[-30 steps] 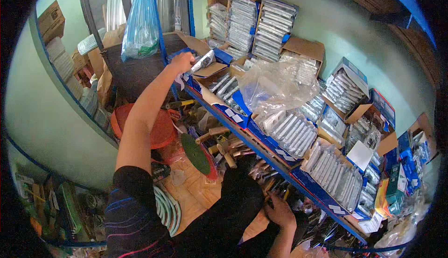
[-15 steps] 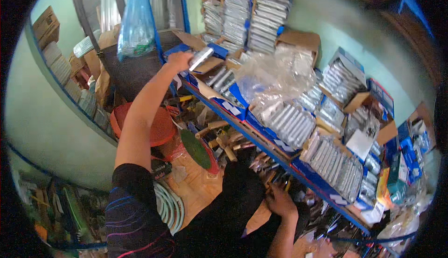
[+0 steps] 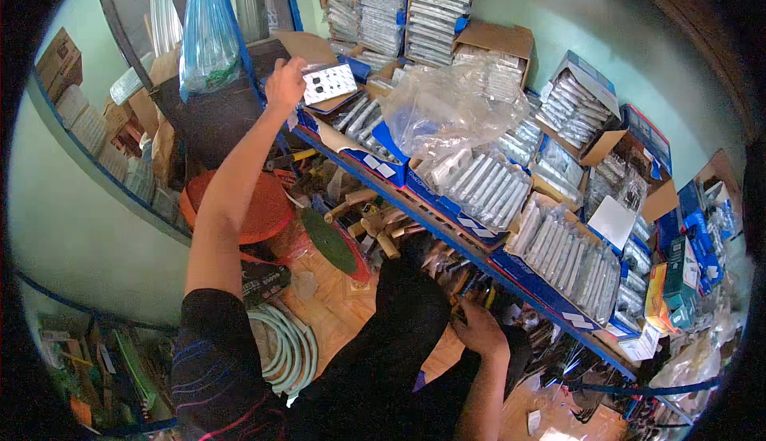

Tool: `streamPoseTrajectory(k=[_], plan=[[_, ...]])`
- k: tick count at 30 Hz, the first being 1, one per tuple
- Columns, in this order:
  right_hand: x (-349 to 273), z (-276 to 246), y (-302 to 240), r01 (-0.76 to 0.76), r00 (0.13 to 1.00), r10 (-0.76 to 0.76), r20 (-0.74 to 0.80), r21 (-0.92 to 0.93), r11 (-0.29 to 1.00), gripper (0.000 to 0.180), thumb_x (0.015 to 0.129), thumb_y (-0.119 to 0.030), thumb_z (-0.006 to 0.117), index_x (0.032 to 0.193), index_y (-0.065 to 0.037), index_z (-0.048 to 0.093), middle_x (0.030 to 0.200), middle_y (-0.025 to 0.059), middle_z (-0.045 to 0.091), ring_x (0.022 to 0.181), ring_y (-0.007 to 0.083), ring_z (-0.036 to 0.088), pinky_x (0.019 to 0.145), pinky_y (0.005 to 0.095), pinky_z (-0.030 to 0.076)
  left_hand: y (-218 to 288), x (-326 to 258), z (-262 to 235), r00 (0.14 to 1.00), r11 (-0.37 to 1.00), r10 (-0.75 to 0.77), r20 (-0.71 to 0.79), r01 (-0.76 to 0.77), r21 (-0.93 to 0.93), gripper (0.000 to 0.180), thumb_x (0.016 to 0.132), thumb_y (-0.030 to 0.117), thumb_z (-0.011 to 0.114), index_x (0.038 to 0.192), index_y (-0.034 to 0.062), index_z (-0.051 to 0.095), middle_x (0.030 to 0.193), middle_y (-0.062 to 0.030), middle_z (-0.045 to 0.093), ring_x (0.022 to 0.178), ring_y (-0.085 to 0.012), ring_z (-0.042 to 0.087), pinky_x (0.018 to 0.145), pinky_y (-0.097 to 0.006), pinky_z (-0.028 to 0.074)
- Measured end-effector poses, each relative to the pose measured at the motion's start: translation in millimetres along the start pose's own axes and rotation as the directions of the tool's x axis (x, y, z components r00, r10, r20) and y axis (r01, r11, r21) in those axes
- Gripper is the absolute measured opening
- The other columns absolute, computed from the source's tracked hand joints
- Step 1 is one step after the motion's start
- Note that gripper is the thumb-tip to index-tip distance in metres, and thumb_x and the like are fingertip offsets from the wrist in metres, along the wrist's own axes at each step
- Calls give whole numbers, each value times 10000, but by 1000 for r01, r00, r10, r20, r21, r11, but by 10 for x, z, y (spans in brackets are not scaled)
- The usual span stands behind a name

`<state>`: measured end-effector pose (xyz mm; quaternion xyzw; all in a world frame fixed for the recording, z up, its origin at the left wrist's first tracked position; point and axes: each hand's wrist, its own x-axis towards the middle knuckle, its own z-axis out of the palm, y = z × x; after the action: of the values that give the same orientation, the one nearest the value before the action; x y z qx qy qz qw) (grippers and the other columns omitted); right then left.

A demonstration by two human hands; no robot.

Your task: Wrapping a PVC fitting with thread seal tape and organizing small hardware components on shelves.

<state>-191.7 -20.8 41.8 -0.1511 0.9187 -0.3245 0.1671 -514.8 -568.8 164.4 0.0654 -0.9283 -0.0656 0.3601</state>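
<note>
My left hand (image 3: 285, 83) reaches out over the far left end of the shelf. Its fingers are closed at the left edge of a white faceplate (image 3: 329, 83) with two dark square parts. The plate is tilted so that its front shows, above an open blue and brown carton. Low in the view, my right hand (image 3: 481, 331) lies by my dark-clothed knee (image 3: 517, 353), its fingers loosely bent and apart, with nothing visible in them. Rows of clear-wrapped flat packs (image 3: 483, 192) stand in blue cartons along the shelf.
A blue shelf edge (image 3: 479, 259) runs diagonally before me. Crumpled clear plastic (image 3: 459, 114) covers some cartons. Below lie wooden-handled tools (image 3: 388, 243), a red roll (image 3: 239, 205), a green disc (image 3: 329, 240) and a coiled pale hose (image 3: 283, 353). A blue bag (image 3: 209, 38) hangs at left.
The faceplate in my left hand has turned from a silvery, slanted side to its white front. My left hand has shifted slightly up and left in view; my right hand stays low by my knee.
</note>
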Motion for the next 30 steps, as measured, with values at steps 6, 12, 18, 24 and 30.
streamPoseTrajectory(k=[6, 12, 18, 24, 30], plan=[[52, 61, 57, 88, 993, -94, -68, -79, 993, 477, 937, -225, 630, 1364, -54, 504, 1209, 276, 630, 1131, 493, 590, 948, 559, 496, 208, -31, 131, 916, 962, -146, -373, 43, -270, 323, 898, 99, 649, 1202, 69, 547, 1116, -214, 576, 975, -463, 617, 813, -551, 505], [51, 49, 98, -33, 999, 33, 41, 12, 999, 468, 947, -223, 623, 1376, -79, 506, 1238, 266, 632, 1160, 474, 586, 965, 543, 495, 483, -111, 140, 846, 929, -323, -425, 197, -313, 267, 910, 99, 637, 1159, 59, 550, 1158, -199, 549, 1007, -455, 604, 864, -533, 498], [17, 77, 134, 63, 997, -62, -46, 21, 998, 468, 939, -214, 633, 1367, -54, 531, 1214, 259, 642, 1141, 453, 605, 961, 507, 497, 390, 71, 122, 722, 877, -433, -539, 200, -437, 175, 951, 86, 588, 1108, 27, 538, 1115, -226, 534, 1009, -460, 572, 853, -535, 462], [5, 33, 105, 30, 999, -29, -36, 15, 999, 456, 962, -209, 595, 1397, -101, 514, 1229, 287, 630, 1145, 474, 594, 957, 546, 494, 338, 122, -286, 601, 910, -368, -709, 77, -407, 157, 977, 86, 575, 1089, -21, 549, 1052, -227, 570, 965, -409, 573, 880, -481, 459], [10, -140, -190, 130, 981, -103, -167, 158, 979, 467, 916, -169, 693, 1348, -41, 571, 1201, 159, 683, 1063, 311, 678, 900, 412, 536, 772, -1122, -1122, 828, 590, -405, -389, -89, -803, 209, 1011, 182, 605, 1114, 3, 574, 1064, -97, 591, 992, -197, 570, 917, -337, 464]])
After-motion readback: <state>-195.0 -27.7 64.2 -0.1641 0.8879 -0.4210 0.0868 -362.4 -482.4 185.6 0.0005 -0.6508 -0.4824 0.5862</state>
